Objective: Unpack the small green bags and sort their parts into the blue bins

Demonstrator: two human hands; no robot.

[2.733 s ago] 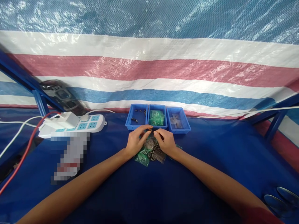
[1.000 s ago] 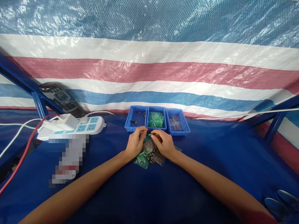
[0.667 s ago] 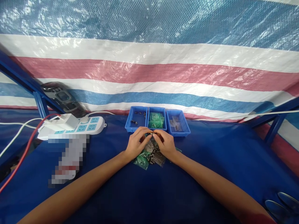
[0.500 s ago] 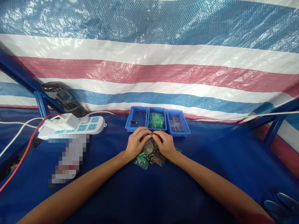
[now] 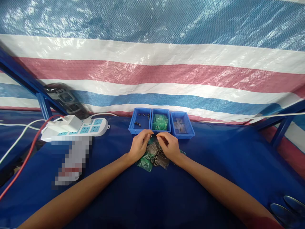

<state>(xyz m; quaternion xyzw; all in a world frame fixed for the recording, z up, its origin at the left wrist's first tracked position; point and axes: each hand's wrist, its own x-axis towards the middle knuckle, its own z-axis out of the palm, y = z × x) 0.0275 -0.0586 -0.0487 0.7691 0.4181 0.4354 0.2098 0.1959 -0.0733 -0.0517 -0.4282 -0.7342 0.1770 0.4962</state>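
Note:
My left hand (image 5: pixel 139 145) is closed in a pinch above a pile on the table, just in front of the left and middle bins. Whatever lies between its fingertips is too small to name. My right hand (image 5: pixel 169 146) is pinched too, a small gap away, and its fingertips hide anything held there. Below and between both hands lies the pile of small dark metal parts (image 5: pixel 156 159), mixed with green plastic bags (image 5: pixel 145 163) and clear plastic bags (image 5: pixel 163 161).
Three blue bins stand behind the hands: a left bin (image 5: pixel 133 128) with several small metal parts, a middle bin (image 5: pixel 161 130) with green bags, a right bin (image 5: pixel 184 135) with clear bags. A white power strip (image 5: pixel 102 128) with cables and blurred object (image 5: pixel 73 159) are leftward. Glasses (image 5: pixel 283 211) lie front right.
My fingertips met on a small dark part before; now they have drawn slightly apart, both still pinched. The bins and pile look the same.

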